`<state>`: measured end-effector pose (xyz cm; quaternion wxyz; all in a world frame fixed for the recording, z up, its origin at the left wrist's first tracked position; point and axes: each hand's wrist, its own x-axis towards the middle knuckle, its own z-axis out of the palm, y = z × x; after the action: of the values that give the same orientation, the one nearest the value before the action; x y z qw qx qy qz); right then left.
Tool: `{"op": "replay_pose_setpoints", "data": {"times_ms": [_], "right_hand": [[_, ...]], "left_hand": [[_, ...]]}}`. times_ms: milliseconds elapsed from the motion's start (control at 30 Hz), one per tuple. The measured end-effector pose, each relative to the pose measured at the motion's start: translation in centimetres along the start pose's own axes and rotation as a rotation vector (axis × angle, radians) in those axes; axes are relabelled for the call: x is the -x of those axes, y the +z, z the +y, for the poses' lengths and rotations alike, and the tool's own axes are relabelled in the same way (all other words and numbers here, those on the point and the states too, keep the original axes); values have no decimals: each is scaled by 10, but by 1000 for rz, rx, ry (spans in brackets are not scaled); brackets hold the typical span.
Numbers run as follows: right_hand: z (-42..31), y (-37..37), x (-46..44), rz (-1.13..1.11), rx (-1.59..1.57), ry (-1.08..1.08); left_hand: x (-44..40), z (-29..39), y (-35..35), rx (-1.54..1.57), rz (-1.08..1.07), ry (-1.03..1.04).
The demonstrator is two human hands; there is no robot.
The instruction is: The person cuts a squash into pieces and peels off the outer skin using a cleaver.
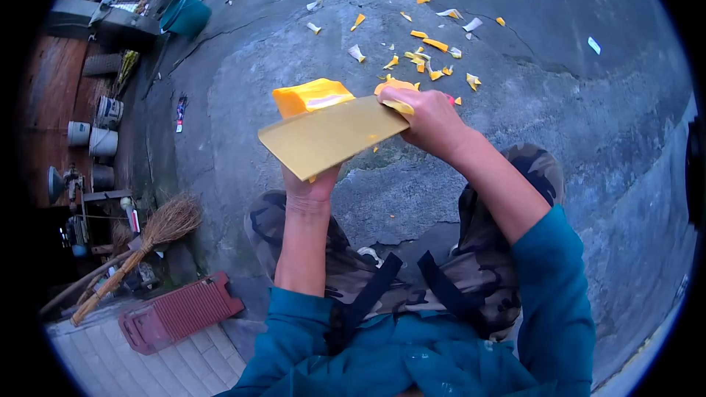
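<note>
A broad cleaver [334,136] is in my right hand [430,121], its fingers closed at the right end. The wide blade slants down to the left, across my view of my left hand [312,185]. Behind the blade's upper edge shows a thick orange piece of pumpkin [309,94] with a pale patch. My left hand supports it from below; the blade hides most of its fingers. More orange flesh [397,85] shows just past my right fingers; I cannot tell whether it is a separate piece. Orange and whitish peelings [434,45] lie scattered on the concrete ahead.
My knees in camouflage trousers [533,173] flank the work. On the left are a straw broom [173,222], a dark red ridged plastic piece [180,312], white buckets [103,142] and a green bucket [185,15]. A small wrapper [181,114] lies on the floor.
</note>
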<state>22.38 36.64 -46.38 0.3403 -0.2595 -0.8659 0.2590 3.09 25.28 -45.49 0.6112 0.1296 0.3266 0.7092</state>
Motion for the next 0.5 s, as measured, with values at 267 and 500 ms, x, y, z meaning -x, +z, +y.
{"op": "replay_pose_setpoints", "data": {"times_ms": [267, 500], "right_hand": [[-17, -12, 1, -58, 82, 24], [-26, -3, -2, 68, -36, -125]], "left_hand": [[-2, -6, -1, -13, 27, 70], [-6, -22, -26, -25, 105, 157]]}}
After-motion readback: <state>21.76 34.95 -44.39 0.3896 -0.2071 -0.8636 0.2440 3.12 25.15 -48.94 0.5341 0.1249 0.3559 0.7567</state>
